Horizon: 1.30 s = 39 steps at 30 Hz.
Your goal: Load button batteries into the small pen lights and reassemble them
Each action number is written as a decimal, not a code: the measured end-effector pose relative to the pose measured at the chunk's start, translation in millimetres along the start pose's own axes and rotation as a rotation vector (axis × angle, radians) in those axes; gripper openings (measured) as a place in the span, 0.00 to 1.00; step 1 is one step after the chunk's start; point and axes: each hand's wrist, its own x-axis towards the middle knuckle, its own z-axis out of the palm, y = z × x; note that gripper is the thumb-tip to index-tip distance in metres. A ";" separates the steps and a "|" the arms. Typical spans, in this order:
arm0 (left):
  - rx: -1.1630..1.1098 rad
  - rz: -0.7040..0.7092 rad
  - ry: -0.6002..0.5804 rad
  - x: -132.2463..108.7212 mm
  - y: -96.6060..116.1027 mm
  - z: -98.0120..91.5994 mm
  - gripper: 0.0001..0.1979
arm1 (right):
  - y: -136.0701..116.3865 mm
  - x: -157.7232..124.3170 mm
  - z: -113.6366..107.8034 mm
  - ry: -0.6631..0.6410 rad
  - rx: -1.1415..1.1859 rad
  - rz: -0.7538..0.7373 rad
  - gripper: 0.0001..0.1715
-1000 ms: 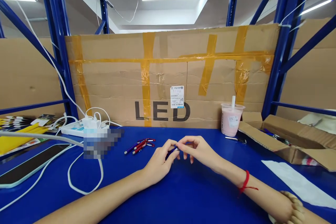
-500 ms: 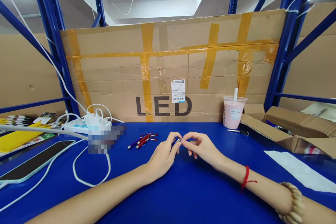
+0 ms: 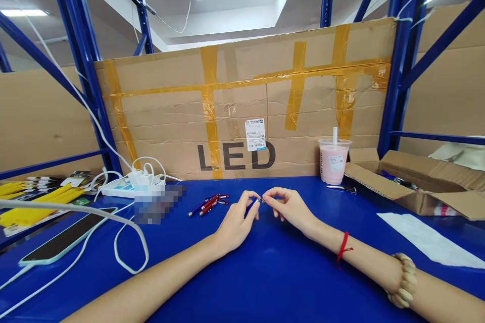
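Note:
My left hand (image 3: 235, 224) is closed in a pinch, with a small shiny silvery piece (image 3: 257, 201) between thumb and forefinger. My right hand (image 3: 291, 210) meets it fingertip to fingertip, its thumb and forefinger pinched at the tip of that piece. Most of the piece is hidden by the fingers, so its kind cannot be made out. Left of my left hand lie slim metal keychain lights with clips, a blue one (image 3: 197, 207) and red ones (image 3: 209, 205), close together on the blue tabletop (image 3: 273, 272).
At the right stand a pink drink cup (image 3: 333, 162) with a straw and an open cardboard box (image 3: 409, 192). A white sheet (image 3: 428, 238) lies before the box. On the left are a phone (image 3: 66, 237), white cables and a power strip (image 3: 113, 186). A cardboard panel (image 3: 170, 126) closes off the back.
The view has shifted and tilted a little. Both hands stay together in a pinch, with a slightly wider gap between their fingertips.

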 end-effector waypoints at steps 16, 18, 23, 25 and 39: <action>0.089 -0.030 -0.040 -2.7 1.6 1.1 0.09 | -9.5 -6.5 7.8 0.042 -0.009 -0.062 0.28; 0.100 -0.024 -0.066 -2.8 1.2 1.2 0.09 | -8.4 -6.5 6.7 0.015 -0.004 -0.099 0.26; 0.100 -0.012 -0.080 -2.2 -0.8 1.6 0.09 | -8.9 -7.6 5.0 0.002 -0.012 -0.135 0.23; 0.106 -0.005 -0.075 -2.0 -1.3 2.0 0.10 | -10.1 -7.8 4.6 0.009 -0.010 -0.133 0.23; 0.060 -0.056 0.042 1.2 5.0 0.1 0.09 | -20.6 -7.1 -9.7 0.055 -0.174 -0.327 0.17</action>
